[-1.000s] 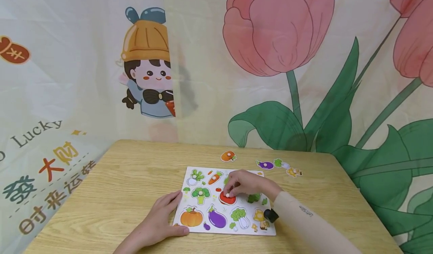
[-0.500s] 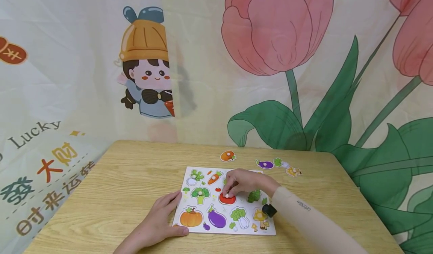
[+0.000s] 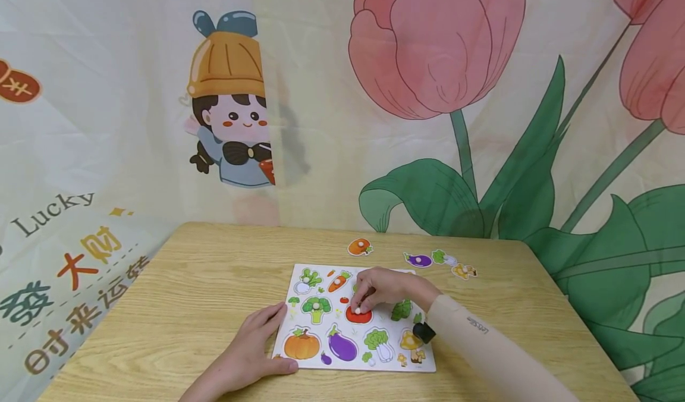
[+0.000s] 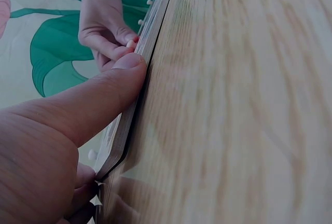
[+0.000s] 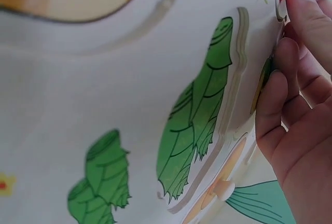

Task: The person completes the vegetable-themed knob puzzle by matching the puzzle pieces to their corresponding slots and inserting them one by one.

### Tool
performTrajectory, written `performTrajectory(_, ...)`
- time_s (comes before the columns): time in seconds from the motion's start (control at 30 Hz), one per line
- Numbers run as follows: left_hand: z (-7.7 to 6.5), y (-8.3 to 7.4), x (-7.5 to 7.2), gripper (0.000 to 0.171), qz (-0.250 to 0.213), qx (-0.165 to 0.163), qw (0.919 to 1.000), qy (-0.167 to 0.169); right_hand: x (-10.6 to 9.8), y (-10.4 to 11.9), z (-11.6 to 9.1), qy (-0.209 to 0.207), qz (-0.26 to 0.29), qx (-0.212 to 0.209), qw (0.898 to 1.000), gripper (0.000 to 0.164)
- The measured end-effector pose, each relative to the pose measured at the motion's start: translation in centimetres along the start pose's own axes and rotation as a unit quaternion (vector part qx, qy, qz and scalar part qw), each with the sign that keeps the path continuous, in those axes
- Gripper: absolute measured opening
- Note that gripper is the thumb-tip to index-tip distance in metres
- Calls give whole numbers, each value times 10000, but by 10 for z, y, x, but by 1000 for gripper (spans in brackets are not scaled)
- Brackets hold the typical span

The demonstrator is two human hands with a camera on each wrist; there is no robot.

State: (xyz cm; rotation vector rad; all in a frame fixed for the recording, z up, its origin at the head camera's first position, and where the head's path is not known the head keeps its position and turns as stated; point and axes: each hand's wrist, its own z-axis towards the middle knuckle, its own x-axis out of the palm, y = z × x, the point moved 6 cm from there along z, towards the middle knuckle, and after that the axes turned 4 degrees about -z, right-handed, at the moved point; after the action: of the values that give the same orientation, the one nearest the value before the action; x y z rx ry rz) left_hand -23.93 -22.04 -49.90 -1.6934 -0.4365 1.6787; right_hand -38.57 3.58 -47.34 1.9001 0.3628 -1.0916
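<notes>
A white vegetable puzzle board [image 3: 382, 320] lies on the wooden table. My right hand [image 3: 382, 289] pinches the small white knob of the red tomato piece [image 3: 360, 317], which sits at its picture in the middle of the board. In the right wrist view only a red sliver of this tomato shows beside the fingertips. My left hand [image 3: 248, 342] rests at the board's near left corner, fingers along the left side and thumb [image 4: 116, 76] against the near edge. Knobbed broccoli [image 3: 317, 308] and carrot [image 3: 338, 282] pieces lie in the board. The upper right pictures are partly hidden behind my right hand.
Loose pieces lie beyond the board: a pumpkin [image 3: 360, 247], an eggplant [image 3: 418, 260], a leafy cabbage [image 3: 443, 257] and a mushroom [image 3: 464, 271]. A green vegetable slot [image 5: 194, 115] shows in the right wrist view. Printed cloth [image 3: 316, 122] hangs behind the table.
My right hand has shifted slightly on the tomato piece and keeps its pinch on the knob. My left hand stays at the board's corner.
</notes>
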Motion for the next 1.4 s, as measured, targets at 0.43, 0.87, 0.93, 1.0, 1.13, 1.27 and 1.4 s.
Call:
performTrajectory(0.43, 0, 0, 0, 121, 0, 24, 10000, -19, 1, -3, 1, -75, 22, -114, 9999, 12)
performTrajectory(0.87, -1, -2, -2, 122, 12, 43, 10000, -8, 1, -2, -1, -108, 126, -86, 9998, 12)
performTrajectory(0.93, -1, -2, -2, 121, 24, 70, 10000, -10, 1, -1, -1, -131, 124, -97, 9998, 13)
performTrajectory(1.0, 0, -2, -1, 122, 9, 45, 10000, -7, 1, 0, -2, -167, 107, -110, 9997, 13)
performTrajectory(1.13, 0, -1, -1, 122, 13, 63, 10000, -2, 0, 0, -4, -276, 50, -81, 9996, 16)
performTrajectory(1.27, -1, -2, -2, 122, 40, 125, 9999, -36, -3, 1, -7, -429, -91, -152, 9989, 21)
performTrajectory(1.4, -1, -2, -2, 121, 69, 153, 9998, -52, -10, 1, -14, -604, -273, -186, 9976, 24)
